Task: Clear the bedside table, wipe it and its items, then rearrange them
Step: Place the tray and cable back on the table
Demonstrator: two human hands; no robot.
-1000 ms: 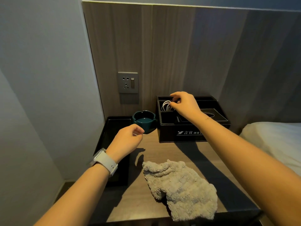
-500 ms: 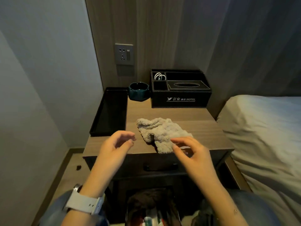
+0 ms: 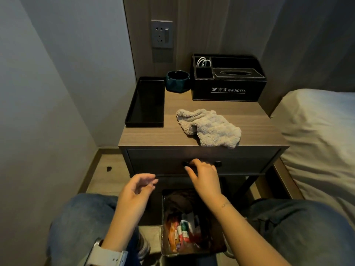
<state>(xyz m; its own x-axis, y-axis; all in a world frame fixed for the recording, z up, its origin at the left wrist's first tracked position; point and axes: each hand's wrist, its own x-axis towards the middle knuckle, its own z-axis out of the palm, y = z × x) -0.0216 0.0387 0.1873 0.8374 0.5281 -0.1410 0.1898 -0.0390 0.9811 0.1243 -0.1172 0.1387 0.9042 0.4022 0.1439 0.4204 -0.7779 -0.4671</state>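
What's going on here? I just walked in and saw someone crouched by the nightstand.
A person is at the bedside table, right hand at the drawer handle, fingers reaching over it; the drawer looks closed. The left hand hovers open, holding nothing. On top sit a crumpled grey cloth, a black tray, a teal ashtray and a black hotel organizer box.

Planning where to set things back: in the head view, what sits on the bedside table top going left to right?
black tray → teal ashtray → grey cloth → black hotel organizer box
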